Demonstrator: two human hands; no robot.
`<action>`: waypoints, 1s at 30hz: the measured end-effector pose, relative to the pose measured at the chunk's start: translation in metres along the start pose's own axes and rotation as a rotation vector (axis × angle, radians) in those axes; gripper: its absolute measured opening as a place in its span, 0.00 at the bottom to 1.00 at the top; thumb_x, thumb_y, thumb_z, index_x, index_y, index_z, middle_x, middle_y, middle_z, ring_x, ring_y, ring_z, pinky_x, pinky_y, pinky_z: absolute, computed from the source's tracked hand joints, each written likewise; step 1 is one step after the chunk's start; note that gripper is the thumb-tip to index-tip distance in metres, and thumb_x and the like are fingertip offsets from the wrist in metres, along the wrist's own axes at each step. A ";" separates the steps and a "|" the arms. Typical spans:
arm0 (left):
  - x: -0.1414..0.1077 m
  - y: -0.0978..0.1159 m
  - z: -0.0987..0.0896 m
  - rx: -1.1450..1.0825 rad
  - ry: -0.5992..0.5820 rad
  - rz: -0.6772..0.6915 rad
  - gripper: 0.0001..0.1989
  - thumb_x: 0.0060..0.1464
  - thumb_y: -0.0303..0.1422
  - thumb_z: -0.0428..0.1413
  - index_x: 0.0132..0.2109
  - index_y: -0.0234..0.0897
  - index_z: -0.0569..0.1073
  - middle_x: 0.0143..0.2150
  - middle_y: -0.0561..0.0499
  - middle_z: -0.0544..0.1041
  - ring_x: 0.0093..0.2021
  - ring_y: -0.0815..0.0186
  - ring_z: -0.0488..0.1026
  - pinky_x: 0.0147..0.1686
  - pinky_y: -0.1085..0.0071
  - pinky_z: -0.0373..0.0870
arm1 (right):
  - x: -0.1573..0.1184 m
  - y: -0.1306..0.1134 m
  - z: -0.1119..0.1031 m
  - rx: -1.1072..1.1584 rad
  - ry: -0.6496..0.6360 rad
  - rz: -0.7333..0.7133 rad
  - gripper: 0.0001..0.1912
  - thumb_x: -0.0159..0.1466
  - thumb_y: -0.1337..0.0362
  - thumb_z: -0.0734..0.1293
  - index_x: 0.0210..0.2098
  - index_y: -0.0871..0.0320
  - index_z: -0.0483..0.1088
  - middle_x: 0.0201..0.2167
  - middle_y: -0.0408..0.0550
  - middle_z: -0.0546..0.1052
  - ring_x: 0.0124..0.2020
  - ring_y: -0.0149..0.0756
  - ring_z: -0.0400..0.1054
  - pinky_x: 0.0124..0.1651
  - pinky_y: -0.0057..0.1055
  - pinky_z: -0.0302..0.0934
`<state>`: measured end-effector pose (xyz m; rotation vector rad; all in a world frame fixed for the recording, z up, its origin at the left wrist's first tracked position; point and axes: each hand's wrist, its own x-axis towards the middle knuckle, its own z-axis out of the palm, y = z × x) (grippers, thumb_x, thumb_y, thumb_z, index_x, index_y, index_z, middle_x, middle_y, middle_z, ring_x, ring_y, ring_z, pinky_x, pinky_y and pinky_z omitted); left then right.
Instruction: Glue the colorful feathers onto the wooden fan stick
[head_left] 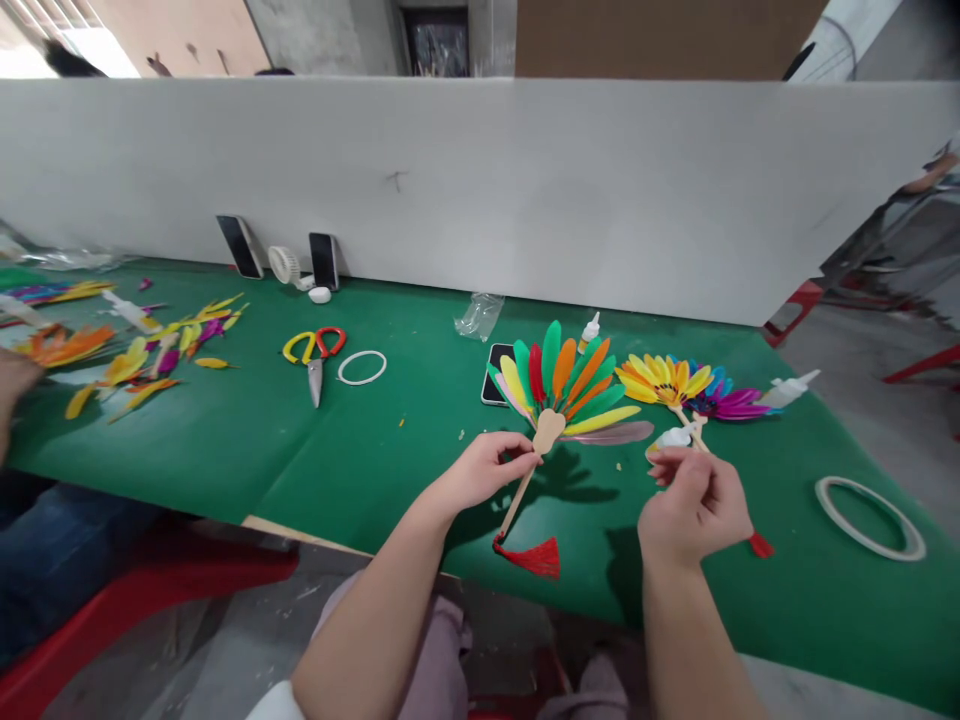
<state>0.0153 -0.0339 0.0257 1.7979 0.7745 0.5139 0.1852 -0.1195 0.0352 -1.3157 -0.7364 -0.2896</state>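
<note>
A hand fan of green, orange, red and yellow feathers (559,375) spreads from a pale wooden base (549,431). My left hand (491,470) pinches it where the base meets the stick, holding it slightly raised over the table. From the stick's lower end hangs a red tassel (534,557). My right hand (694,505) is closed to the right of this fan, fingertips together. Just past those fingertips is a white glue bottle (673,438); whether they hold it or something small is unclear. Beyond lie a yellow feather fan (664,380) and a blue and purple one (731,397).
Scissors (315,365) and a thin white ring (362,367) lie left on the green table (360,450). A phone (495,375) lies behind the held fan. A tape roll (870,517) sits far right. A white partition (450,190) stands behind. Another person's hand (15,385) is far left.
</note>
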 end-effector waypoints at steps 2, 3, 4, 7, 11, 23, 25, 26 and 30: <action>0.001 -0.001 0.000 -0.060 -0.007 -0.014 0.15 0.50 0.40 0.49 0.35 0.32 0.72 0.28 0.51 0.72 0.28 0.72 0.66 0.24 0.77 0.62 | 0.002 0.002 0.000 -0.003 0.033 0.037 0.14 0.59 0.64 0.58 0.21 0.60 0.66 0.17 0.43 0.68 0.16 0.26 0.58 0.19 0.26 0.54; 0.001 -0.002 0.000 -0.096 -0.012 -0.019 0.15 0.50 0.40 0.49 0.36 0.32 0.71 0.29 0.51 0.73 0.28 0.71 0.68 0.25 0.77 0.63 | 0.003 0.004 0.001 -0.001 0.042 0.054 0.14 0.59 0.64 0.58 0.20 0.61 0.66 0.17 0.43 0.68 0.16 0.26 0.58 0.19 0.26 0.53; 0.001 -0.002 0.000 -0.132 -0.017 -0.024 0.15 0.50 0.40 0.49 0.36 0.32 0.71 0.29 0.50 0.73 0.29 0.70 0.68 0.26 0.76 0.64 | 0.003 0.005 0.001 0.006 0.043 0.072 0.13 0.59 0.64 0.58 0.21 0.61 0.66 0.18 0.43 0.69 0.16 0.26 0.59 0.19 0.25 0.53; 0.003 -0.004 0.001 -0.196 -0.018 -0.038 0.14 0.50 0.39 0.50 0.37 0.33 0.70 0.29 0.50 0.74 0.30 0.70 0.70 0.26 0.76 0.65 | 0.004 0.008 0.003 0.049 0.020 0.132 0.12 0.59 0.63 0.58 0.22 0.61 0.66 0.19 0.43 0.69 0.17 0.25 0.59 0.18 0.24 0.52; 0.004 -0.006 0.001 -0.184 -0.007 -0.058 0.15 0.50 0.40 0.51 0.37 0.32 0.71 0.29 0.50 0.74 0.30 0.69 0.70 0.25 0.77 0.64 | 0.006 0.014 0.006 0.089 -0.056 0.205 0.09 0.58 0.60 0.60 0.33 0.60 0.66 0.25 0.44 0.70 0.19 0.25 0.60 0.20 0.23 0.53; 0.004 -0.005 0.003 -0.227 -0.047 -0.072 0.15 0.49 0.41 0.51 0.37 0.32 0.72 0.29 0.49 0.76 0.31 0.67 0.73 0.27 0.76 0.67 | 0.003 0.022 0.018 0.285 -0.310 0.532 0.32 0.50 0.60 0.68 0.52 0.54 0.54 0.30 0.43 0.69 0.28 0.28 0.63 0.23 0.23 0.60; 0.003 -0.005 0.002 -0.223 -0.056 -0.081 0.15 0.49 0.41 0.51 0.37 0.33 0.72 0.29 0.49 0.76 0.31 0.67 0.73 0.27 0.76 0.67 | 0.003 0.022 0.018 0.304 -0.308 0.537 0.33 0.49 0.61 0.69 0.52 0.54 0.54 0.28 0.42 0.69 0.26 0.28 0.63 0.24 0.24 0.59; 0.003 -0.004 0.002 -0.221 -0.062 -0.084 0.15 0.49 0.40 0.51 0.37 0.33 0.72 0.29 0.49 0.76 0.31 0.67 0.73 0.27 0.75 0.67 | 0.004 0.022 0.018 0.311 -0.308 0.538 0.33 0.49 0.62 0.69 0.52 0.54 0.54 0.27 0.41 0.69 0.25 0.27 0.62 0.24 0.24 0.59; 0.003 -0.005 0.003 -0.223 -0.079 -0.082 0.14 0.49 0.39 0.52 0.36 0.33 0.72 0.29 0.49 0.76 0.31 0.67 0.73 0.28 0.76 0.67 | 0.004 0.021 0.017 0.313 -0.325 0.536 0.31 0.49 0.63 0.68 0.51 0.53 0.55 0.26 0.40 0.67 0.22 0.26 0.60 0.22 0.24 0.58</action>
